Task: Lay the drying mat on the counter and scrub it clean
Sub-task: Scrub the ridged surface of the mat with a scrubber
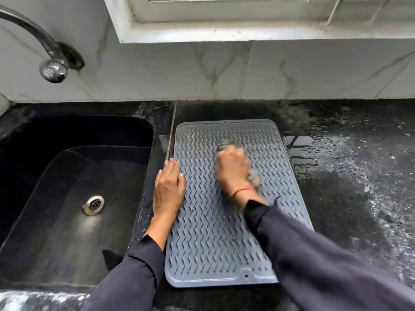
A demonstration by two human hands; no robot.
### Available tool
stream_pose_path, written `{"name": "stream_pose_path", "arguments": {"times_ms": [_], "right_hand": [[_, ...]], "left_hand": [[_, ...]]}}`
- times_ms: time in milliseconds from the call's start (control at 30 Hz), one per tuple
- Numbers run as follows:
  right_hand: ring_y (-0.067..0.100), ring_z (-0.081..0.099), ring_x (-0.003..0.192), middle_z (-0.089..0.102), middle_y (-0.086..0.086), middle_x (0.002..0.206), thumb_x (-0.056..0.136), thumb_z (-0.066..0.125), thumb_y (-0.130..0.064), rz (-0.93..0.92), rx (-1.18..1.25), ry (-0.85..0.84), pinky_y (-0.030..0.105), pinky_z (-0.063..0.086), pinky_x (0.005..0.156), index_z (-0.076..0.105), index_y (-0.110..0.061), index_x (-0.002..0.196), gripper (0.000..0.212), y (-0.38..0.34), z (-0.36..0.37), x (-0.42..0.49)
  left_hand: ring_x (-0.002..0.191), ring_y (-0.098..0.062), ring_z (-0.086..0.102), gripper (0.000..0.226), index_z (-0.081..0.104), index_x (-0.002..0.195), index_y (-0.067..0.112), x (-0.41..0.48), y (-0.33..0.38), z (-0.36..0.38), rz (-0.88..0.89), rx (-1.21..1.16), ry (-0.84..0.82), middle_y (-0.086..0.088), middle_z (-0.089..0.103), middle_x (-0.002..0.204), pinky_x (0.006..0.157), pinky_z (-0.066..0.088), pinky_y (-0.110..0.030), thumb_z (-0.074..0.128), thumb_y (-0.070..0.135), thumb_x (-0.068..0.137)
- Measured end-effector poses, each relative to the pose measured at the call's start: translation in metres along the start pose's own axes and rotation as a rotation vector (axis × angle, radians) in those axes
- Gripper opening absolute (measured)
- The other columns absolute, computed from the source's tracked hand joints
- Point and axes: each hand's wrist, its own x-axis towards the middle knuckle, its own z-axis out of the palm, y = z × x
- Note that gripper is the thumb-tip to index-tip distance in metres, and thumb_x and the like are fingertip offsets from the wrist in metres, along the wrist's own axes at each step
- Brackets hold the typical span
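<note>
Mat (215, 221) flat on counter (336, 198) | left hand (168, 189) fingers flat together | right hand (233, 169) fingers clamped on scrubber (225, 143)

My left hand (168, 187) lies flat on the left rim of the drying mat (208, 239), blocking that edge, with the sink (74, 176) dropping away just beside it. My right hand (233, 169), closed around a scrubber (226, 143), sits over the mat's upper middle, and its sleeve crosses the lower right corner. The mat's far end and near left part lie open. To the right the wet tabletop (350, 176) is clear. The tap (54, 68) overhangs only the sink's far side.
</note>
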Motion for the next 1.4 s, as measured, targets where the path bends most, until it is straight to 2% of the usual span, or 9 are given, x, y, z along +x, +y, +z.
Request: {"name": "stream_pose_path", "arguments": {"times_ms": [200, 300, 433, 667, 767, 933, 1133, 1233, 1400], "right_hand": [[0.028, 0.051, 0.105, 0.057, 0.003, 0.118, 0.096, 0.042, -0.019, -0.442, 0.1, -0.091, 0.035, 0.047, 0.077, 0.063, -0.021, 0.115, 0.029, -0.031, -0.005, -0.021], [0.027, 0.049, 0.107, 0.057, -0.002, 0.122, 0.096, 0.046, -0.016, -0.273, -0.034, -0.054, 0.032, 0.047, 0.075, 0.061, -0.03, 0.12, 0.032, 0.024, -0.014, 0.006], [0.028, 0.049, 0.106, 0.057, 0.008, 0.116, 0.095, 0.046, -0.014, 0.008, -0.074, -0.009, 0.035, 0.047, 0.079, 0.062, -0.013, 0.113, 0.024, 0.024, -0.014, 0.013], [0.029, 0.056, 0.103, 0.063, 0.003, 0.115, 0.09, 0.045, -0.017, -0.446, 0.175, -0.106, 0.035, 0.046, 0.084, 0.069, -0.02, 0.107, 0.029, -0.05, 0.004, -0.022], [0.026, 0.051, 0.104, 0.057, -0.004, 0.126, 0.096, 0.045, -0.018, -0.34, 0.045, -0.065, 0.028, 0.042, 0.071, 0.061, -0.031, 0.121, 0.032, -0.003, -0.009, -0.004], [0.026, 0.049, 0.103, 0.057, 0.01, 0.113, 0.095, 0.044, -0.012, -0.061, -0.051, -0.051, 0.034, 0.048, 0.08, 0.06, -0.011, 0.109, 0.021, -0.008, -0.005, -0.001], [0.027, 0.054, 0.108, 0.06, 0.004, 0.124, 0.092, 0.047, -0.017, -0.507, 0.229, -0.119, 0.032, 0.04, 0.086, 0.068, -0.019, 0.109, 0.027, -0.07, -0.003, -0.043], [0.026, 0.049, 0.107, 0.054, -0.005, 0.131, 0.097, 0.044, -0.022, -0.439, 0.055, -0.112, 0.029, 0.042, 0.073, 0.06, -0.033, 0.122, 0.031, -0.025, -0.012, -0.021], [0.028, 0.047, 0.108, 0.056, 0.006, 0.118, 0.096, 0.045, -0.015, -0.011, -0.142, -0.031, 0.032, 0.044, 0.072, 0.059, -0.02, 0.117, 0.026, 0.029, -0.014, 0.002]], "left_hand": [[0.13, -0.03, 0.032, 0.039, 0.044, 0.125, -0.003, 0.003, -0.002, -0.001, 0.019, 0.0, -0.015, -0.021, 0.041, 0.136, 0.108, 0.021, -0.041, 0.048, 0.002, 0.086], [0.132, -0.025, 0.029, 0.039, 0.042, 0.127, 0.0, 0.0, 0.002, -0.001, 0.011, -0.008, -0.007, -0.018, 0.039, 0.138, 0.109, 0.018, -0.038, 0.045, 0.008, 0.089], [0.132, -0.026, 0.03, 0.039, 0.042, 0.127, -0.001, 0.001, 0.001, 0.001, 0.005, 0.006, 0.003, -0.019, 0.04, 0.138, 0.109, 0.019, -0.039, 0.045, 0.007, 0.089], [0.131, -0.034, 0.029, 0.042, 0.038, 0.129, -0.003, 0.0, -0.002, -0.006, 0.015, -0.006, -0.076, -0.022, 0.037, 0.139, 0.11, 0.02, -0.045, 0.044, 0.001, 0.087], [0.133, -0.031, 0.025, 0.046, 0.034, 0.13, -0.003, -0.015, -0.002, -0.007, 0.026, 0.005, -0.064, -0.022, 0.034, 0.14, 0.109, 0.017, -0.043, 0.048, 0.008, 0.088], [0.131, -0.033, 0.028, 0.043, 0.037, 0.128, -0.006, -0.037, 0.007, -0.005, 0.021, 0.03, 0.001, -0.024, 0.037, 0.138, 0.108, 0.018, -0.041, 0.048, 0.004, 0.087], [0.114, -0.037, 0.048, 0.038, 0.045, 0.122, 0.0, -0.035, 0.003, -0.014, -0.075, -0.067, -0.007, -0.023, 0.051, 0.124, 0.096, 0.038, -0.045, 0.048, 0.006, 0.085], [0.127, -0.036, 0.036, 0.04, 0.042, 0.125, -0.004, -0.036, 0.004, -0.01, 0.036, 0.013, -0.012, -0.024, 0.043, 0.134, 0.105, 0.026, -0.046, 0.047, 0.005, 0.087], [0.131, -0.032, 0.029, 0.042, 0.038, 0.128, -0.003, -0.034, 0.01, -0.008, -0.009, 0.003, 0.005, -0.022, 0.038, 0.138, 0.108, 0.018, -0.04, 0.048, 0.004, 0.088]]}}
